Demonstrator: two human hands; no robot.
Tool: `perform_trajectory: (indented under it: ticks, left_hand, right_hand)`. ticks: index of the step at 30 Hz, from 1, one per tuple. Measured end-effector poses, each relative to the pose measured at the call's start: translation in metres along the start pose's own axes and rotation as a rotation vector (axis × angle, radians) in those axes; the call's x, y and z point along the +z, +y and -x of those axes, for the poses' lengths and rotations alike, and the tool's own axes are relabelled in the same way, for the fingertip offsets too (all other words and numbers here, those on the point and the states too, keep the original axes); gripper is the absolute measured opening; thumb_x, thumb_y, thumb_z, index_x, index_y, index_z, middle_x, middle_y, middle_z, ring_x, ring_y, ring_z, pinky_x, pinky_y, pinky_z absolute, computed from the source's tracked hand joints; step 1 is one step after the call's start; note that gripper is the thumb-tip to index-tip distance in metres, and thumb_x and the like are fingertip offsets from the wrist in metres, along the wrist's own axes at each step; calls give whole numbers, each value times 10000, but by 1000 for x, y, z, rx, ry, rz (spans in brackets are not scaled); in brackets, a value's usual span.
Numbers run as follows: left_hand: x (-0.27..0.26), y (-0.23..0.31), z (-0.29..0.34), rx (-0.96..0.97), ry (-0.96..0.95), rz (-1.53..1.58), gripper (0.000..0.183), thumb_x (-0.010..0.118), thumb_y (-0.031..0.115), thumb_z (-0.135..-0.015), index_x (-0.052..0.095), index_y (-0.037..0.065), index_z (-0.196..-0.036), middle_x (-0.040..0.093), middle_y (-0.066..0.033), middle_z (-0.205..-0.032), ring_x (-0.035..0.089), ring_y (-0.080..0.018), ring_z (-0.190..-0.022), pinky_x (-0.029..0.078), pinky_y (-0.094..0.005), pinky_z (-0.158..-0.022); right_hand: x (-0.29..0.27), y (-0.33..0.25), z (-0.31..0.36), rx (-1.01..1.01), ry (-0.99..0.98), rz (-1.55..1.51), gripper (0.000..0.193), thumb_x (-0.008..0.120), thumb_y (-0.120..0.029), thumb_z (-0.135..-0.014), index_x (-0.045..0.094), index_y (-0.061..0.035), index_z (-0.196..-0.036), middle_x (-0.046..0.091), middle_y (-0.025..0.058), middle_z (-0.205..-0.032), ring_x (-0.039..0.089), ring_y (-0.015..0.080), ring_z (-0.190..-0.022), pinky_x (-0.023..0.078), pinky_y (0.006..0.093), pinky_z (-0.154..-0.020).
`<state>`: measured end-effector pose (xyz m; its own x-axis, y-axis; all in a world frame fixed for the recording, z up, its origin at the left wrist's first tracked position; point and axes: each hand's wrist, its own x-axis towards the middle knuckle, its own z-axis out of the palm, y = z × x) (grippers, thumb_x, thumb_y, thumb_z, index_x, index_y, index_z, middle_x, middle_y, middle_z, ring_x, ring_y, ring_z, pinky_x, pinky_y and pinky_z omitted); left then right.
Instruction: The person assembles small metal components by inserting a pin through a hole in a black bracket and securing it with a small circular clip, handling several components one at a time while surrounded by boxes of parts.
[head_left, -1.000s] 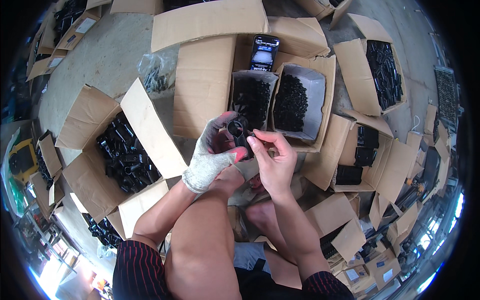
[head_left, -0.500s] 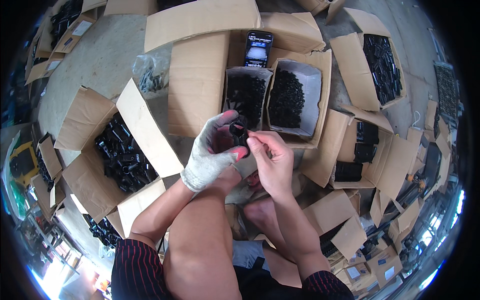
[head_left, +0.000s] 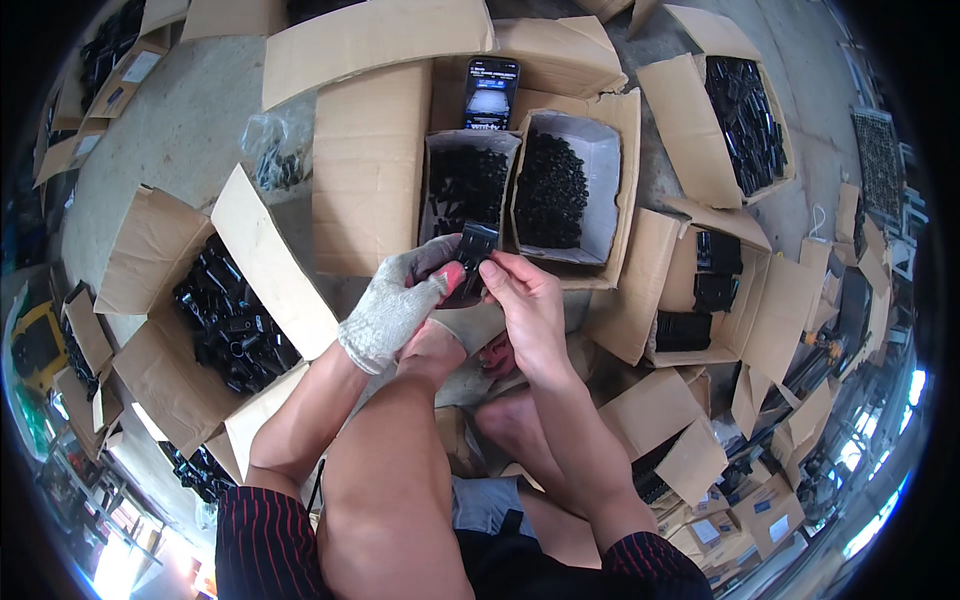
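Observation:
A glossy black plastic part [head_left: 478, 240] is held up in front of me, above the near edge of a box. My left hand [head_left: 395, 300], in a white knitted glove with reddish fingertips, is closed around its left side. With bare thumb and fingers, my right hand [head_left: 525, 300] pinches its right edge. Just beyond stand two grey-lined bins side by side: the left bin [head_left: 517, 150] has small black pieces [head_left: 465, 185], the right bin [head_left: 603, 180] small black rings or caps [head_left: 552, 195]. Fingers hide the part's lower portion.
A phone [head_left: 491, 95] leans upright behind the left bin. Left is an open carton [head_left: 150, 370] of black plastic parts [head_left: 235, 320]; right, a carton [head_left: 640, 285] with black blocks [head_left: 683, 330]. Another carton [head_left: 680, 120] of black pieces stands far right. A clear bag [head_left: 278, 155] lies on the floor.
The black part has turned in my hands, now showing a flat, broad face instead of a ringed opening. Both hands stay on it. The whole view has shifted slightly.

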<state>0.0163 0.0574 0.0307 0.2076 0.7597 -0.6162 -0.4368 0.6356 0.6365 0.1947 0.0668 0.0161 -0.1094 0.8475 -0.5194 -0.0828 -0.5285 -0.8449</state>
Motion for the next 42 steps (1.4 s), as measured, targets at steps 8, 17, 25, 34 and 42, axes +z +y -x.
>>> perform_trajectory:
  ticks: [8, 17, 25, 34, 42]
  left_hand:
    - [-7, -22, -6, -32, -5, 270, 452, 782, 151, -928, 604, 21, -1323, 681, -63, -1165, 688, -185, -1039, 610, -381, -933]
    - [-8, -28, -7, -2, 39, 273, 562, 822, 128, -881, 562, 45, -1372, 683, -49, -1150, 696, -163, -992, 606, -324, -830]
    - [-3, -27, -8, -66, -60, 346, 627, 842, 120, -860, 540, 48, -1405, 686, -55, -1193, 690, -163, -1042, 604, -325, -898]
    - [-5, -34, -13, -30, -48, 268, 659, 841, 56, -845, 521, 16, -1419, 685, -77, -1185, 687, -152, -1019, 588, -293, -900]
    - [-3, -33, -11, -25, 62, 150, 635, 785, -57, -851, 510, -6, -1421, 672, -79, -1203, 671, -135, -1037, 572, -295, -932]
  right_hand:
    - [-73, -20, -89, -287, 337, 772, 174, 736, -123, -909, 762, -34, -1056, 763, 170, -1008, 743, 280, -929, 567, 377, -829]
    - [-85, 6, -122, 38, 38, 1479, 246, 808, -185, -825, 735, -65, -1028, 755, 184, -993, 712, 384, -1009, 551, 493, -876]
    - [-96, 16, -126, 24, 37, 1333, 204, 763, -223, -851, 746, -103, -1016, 739, 209, -1042, 703, 400, -1028, 558, 511, -884]
    - [-83, 12, -127, 153, 88, 1320, 230, 734, -253, -848, 758, -96, -1013, 753, 195, -1028, 708, 386, -1043, 559, 486, -909]
    - [-82, 3, -92, -113, 262, 885, 228, 613, -224, -964, 706, -16, -983, 744, 170, -864, 738, 343, -876, 561, 430, -828]
